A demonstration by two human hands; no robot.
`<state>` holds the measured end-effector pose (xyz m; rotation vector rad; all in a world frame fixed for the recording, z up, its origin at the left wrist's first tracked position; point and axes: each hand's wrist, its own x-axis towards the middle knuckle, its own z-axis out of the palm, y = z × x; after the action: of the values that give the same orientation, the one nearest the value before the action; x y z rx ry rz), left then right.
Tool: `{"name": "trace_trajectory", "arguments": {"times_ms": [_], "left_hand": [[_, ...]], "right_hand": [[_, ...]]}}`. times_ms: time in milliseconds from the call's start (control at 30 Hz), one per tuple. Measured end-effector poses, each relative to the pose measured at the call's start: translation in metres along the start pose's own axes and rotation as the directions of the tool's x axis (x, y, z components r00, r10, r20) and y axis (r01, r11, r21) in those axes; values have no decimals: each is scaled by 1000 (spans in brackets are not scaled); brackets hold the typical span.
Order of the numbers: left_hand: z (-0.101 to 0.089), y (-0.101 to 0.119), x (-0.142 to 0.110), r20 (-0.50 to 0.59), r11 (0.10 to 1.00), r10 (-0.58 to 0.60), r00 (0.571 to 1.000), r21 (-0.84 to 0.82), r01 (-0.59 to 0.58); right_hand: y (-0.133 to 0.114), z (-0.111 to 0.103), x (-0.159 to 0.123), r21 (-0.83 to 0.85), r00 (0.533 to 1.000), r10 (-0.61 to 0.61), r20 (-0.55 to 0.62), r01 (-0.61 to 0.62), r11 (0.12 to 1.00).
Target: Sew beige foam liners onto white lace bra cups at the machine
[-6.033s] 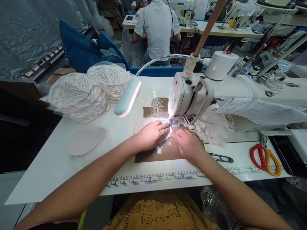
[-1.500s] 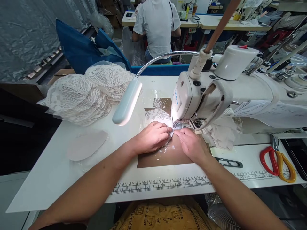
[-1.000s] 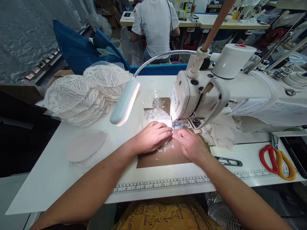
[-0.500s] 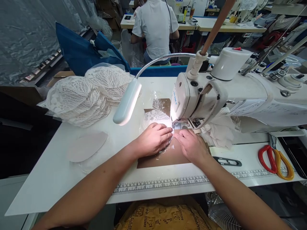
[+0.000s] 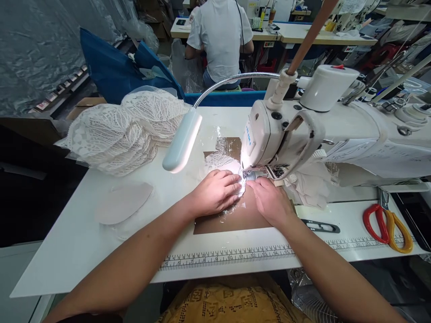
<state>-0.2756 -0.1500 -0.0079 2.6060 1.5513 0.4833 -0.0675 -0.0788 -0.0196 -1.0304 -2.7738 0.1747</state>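
My left hand (image 5: 218, 192) lies on a curved white lace piece (image 5: 220, 160), fingers fairly flat and pressing it down. My right hand (image 5: 271, 199) is closed, its thumb and forefinger at the right edge of the same piece, near the needle; the fingertips are partly hard to make out. The lace runs under the presser foot of a white sewing machine (image 5: 264, 130). Beneath both hands is a brown taped patch (image 5: 232, 220) on the white table (image 5: 188, 273). My left hand hides part of the lace.
A pile of white lace pieces (image 5: 117, 130) and a smooth oval pad (image 5: 124, 204) lie to the left. A lamp (image 5: 182, 141) hangs above the table. Thread snips (image 5: 321, 226) and scissors (image 5: 387, 226) lie right. A person in white (image 5: 220, 40) sits ahead.
The lace piece has turned slightly at the needle. My right fingertips have shifted a little away from my left hand. The view has also moved slightly.
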Motion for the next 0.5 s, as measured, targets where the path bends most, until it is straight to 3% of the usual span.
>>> {"name": "trace_trajectory", "arguments": {"times_ms": [167, 300, 500], "left_hand": [[-2, -2, 0, -18, 998, 34, 999, -45, -35], [0, -1, 2, -22, 998, 42, 999, -55, -43], [2, 1, 2, 2, 999, 15, 1000, -38, -15]], "right_hand": [[3, 0, -3, 84, 995, -80, -55, 84, 993], [1, 0, -4, 38, 979, -190, -77, 193, 980], [-3, 1, -5, -52, 983, -181, -36, 179, 982]]}}
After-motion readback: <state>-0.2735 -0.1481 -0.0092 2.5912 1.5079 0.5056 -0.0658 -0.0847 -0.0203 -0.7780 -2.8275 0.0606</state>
